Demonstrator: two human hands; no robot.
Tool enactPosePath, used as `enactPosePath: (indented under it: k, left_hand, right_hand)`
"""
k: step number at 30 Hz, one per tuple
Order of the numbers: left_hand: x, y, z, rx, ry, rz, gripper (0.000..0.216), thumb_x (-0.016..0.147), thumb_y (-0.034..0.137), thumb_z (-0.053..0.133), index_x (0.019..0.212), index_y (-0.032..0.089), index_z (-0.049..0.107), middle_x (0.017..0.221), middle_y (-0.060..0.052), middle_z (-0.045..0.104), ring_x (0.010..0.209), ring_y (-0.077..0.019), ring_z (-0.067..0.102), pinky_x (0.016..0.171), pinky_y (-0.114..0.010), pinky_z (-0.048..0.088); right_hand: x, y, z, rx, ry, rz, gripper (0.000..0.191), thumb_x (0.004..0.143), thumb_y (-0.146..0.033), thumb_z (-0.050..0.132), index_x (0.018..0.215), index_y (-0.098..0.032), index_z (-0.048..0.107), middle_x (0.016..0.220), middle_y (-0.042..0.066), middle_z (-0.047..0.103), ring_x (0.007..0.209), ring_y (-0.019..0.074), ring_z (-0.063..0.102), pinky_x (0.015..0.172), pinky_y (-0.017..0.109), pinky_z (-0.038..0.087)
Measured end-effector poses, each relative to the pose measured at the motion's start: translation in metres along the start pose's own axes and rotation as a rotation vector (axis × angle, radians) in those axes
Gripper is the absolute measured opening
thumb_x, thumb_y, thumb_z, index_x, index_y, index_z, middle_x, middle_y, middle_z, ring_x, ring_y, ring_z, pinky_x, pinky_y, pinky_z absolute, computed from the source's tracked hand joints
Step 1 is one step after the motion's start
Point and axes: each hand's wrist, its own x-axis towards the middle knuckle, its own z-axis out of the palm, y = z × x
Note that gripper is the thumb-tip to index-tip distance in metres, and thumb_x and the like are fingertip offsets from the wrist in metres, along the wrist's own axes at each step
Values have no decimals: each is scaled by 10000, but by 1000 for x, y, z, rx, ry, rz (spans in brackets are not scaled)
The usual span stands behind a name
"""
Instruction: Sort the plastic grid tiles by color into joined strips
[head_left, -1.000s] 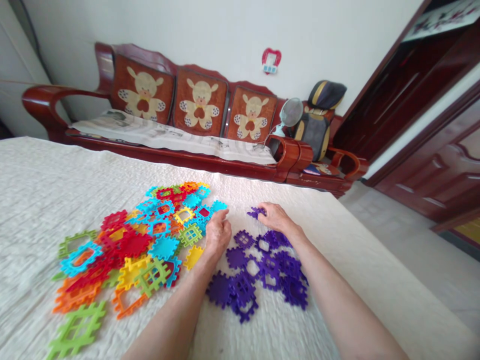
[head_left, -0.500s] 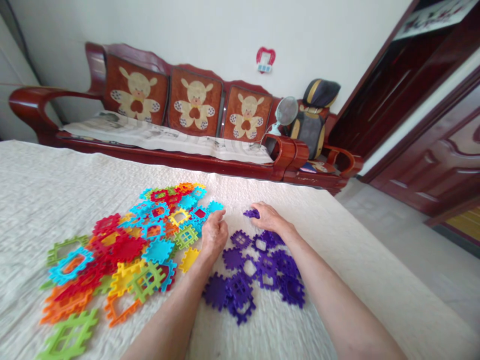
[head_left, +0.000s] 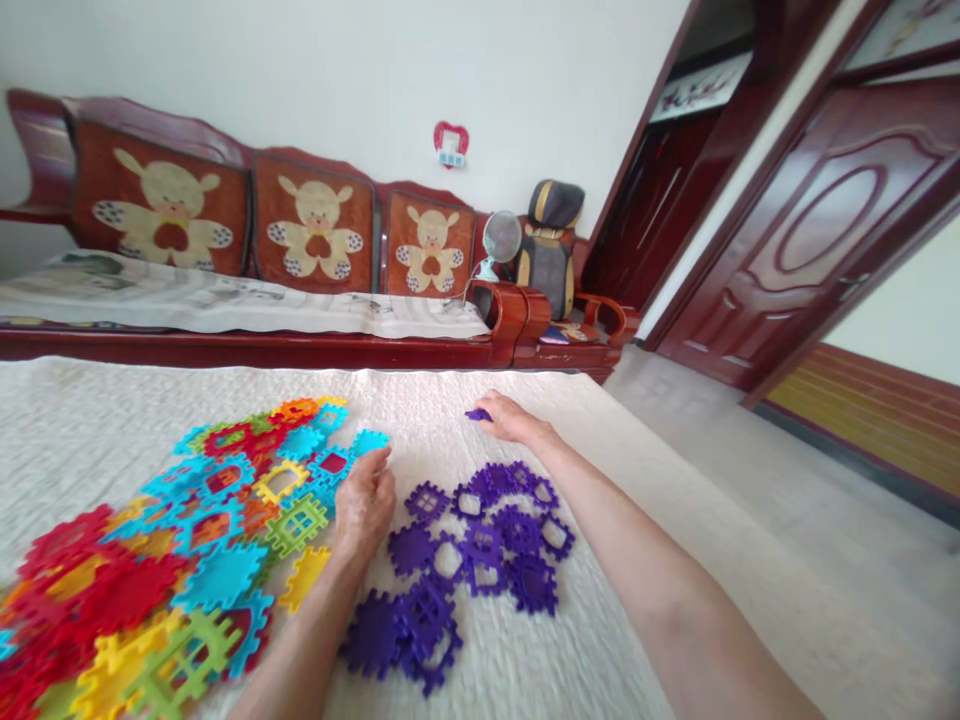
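In the head view my right hand (head_left: 511,418) is closed on a small purple interlocking tile (head_left: 478,414), held beyond the purple group near the table's far side. Part of that tile is covered by the fingers. Below it lies a loose cluster of purple interlocking tiles (head_left: 412,550), some overlapping, several with window-like cutouts. My left hand (head_left: 366,500) is curled at the right edge of the mixed-colour pile, close to a blue tile (head_left: 370,441) and a green window tile (head_left: 297,526). Its fingertips are partly hidden, so anything inside it does not show.
Red, orange, yellow, green and blue tiles (head_left: 135,590) heap up on the left of the cloth-covered table (head_left: 600,640). Beyond the far edge stands a wooden sofa (head_left: 375,350) with bear cushions. A small fan (head_left: 501,238) and a massage-type seat cushion (head_left: 551,265) are at its right.
The view has turned to the right. My right hand has moved the purple tile farther from the purple cluster, outward and rightward. My left hand stays curled beside the coloured pile.
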Motion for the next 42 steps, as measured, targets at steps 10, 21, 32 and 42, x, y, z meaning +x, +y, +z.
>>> enactPosePath:
  k: [10,21,32,42]
  left_hand:
    - [1,2,-2,78,-16,25,366,791,177,500,1110,172,680,1047,-95,731,956,-228,690,883,-349,543]
    - [0,4,-3,59,-14,22,371,781,195,496,1098,172,687,1027,-92,736,949,-239,693,889,-369,548]
    - [0,5,-3,54,-11,23,369,775,207,503,1092,179,691,1026,-80,736,950,-233,690,885,-351,546]
    - [0,2,-2,53,-4,47,361,780,219,498,1083,176,690,1025,-74,735,947,-219,686,888,-334,540]
  right_hand:
    - [-21,82,18,-12,-58,152,311,685,-72,625,970,-172,698,1030,65,637,963,176,600,863,228,454]
    - [-23,92,23,35,-68,106,402,670,-14,574,1009,-191,696,1044,55,627,981,169,591,876,227,449]
    - [-20,96,28,58,-48,104,389,640,-10,573,965,-187,693,1024,48,634,953,167,591,851,229,449]
    - [-34,82,16,116,61,98,679,596,-15,549,1253,-185,559,1319,103,526,1200,219,524,1011,317,422]
